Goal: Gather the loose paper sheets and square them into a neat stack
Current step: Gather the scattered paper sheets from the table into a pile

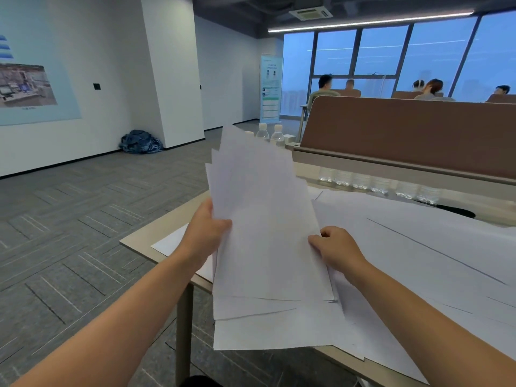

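Raised at centre frame: a fanned, uneven bundle of white paper sheets (pixel 262 219), top corners splayed toward 12 o'clock, lower edges staggered above the pale beige tabletop (pixel 139 243). Gripped at the bundle's 9 o'clock edge by the bare left hand (pixel 205 233), thumb across the front (other fingers hidden behind the paper). Pinched at the 3 o'clock edge by the bare right hand (pixel 339 247), fingers curled. More loose white sheets (pixel 418 247) lying flat at 4 o'clock. Clear plastic water bottles (pixel 277 135) at 12 o'clock, beside a brown desk partition (pixel 405 129).
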Tool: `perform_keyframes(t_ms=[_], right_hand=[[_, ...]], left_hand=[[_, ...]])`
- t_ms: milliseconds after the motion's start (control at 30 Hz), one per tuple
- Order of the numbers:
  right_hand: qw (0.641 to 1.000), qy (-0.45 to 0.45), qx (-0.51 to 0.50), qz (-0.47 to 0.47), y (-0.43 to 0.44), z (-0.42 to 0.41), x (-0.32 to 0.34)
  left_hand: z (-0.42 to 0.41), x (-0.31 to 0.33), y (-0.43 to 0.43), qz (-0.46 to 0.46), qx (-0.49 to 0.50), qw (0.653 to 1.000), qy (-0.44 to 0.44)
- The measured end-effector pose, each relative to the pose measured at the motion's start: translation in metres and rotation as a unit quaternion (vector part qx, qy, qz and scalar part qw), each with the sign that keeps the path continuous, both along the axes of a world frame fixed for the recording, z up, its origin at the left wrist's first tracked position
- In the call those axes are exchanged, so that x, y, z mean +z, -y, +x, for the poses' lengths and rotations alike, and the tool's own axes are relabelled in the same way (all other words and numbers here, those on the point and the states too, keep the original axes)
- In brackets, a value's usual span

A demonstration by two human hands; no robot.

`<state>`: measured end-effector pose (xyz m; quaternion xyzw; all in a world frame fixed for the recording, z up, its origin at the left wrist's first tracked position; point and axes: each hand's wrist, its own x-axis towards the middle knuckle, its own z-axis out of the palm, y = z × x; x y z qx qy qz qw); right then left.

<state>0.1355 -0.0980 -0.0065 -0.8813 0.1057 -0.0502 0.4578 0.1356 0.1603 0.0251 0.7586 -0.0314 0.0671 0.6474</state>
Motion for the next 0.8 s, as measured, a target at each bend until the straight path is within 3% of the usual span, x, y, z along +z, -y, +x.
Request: perform_keyframes(t_ms=[167, 300, 600, 800], right_hand=[[0.999, 0.045, -0.022, 0.022, 0.003, -0.005, 0.017], [0.995, 0.037, -0.033, 0.09, 0.009, -0.005, 0.023], [0.983, 0.024, -0.013, 0.183, 0.013, -0.005, 0.016], [0.986, 0.047, -0.007, 0.158, 0.012, 0.0, 0.029]], left_hand=[[0.003, 0.022, -0.002, -0.019, -0.007, 0.998, 0.052], [0.008, 0.037, 0.004, -0.035, -0.003, 0.997, 0.076], [0.007, 0.031, 0.019, -0.047, -0.004, 0.997, 0.063], [0.003, 0.049, 0.015, -0.068, -0.005, 0.995, 0.075]])
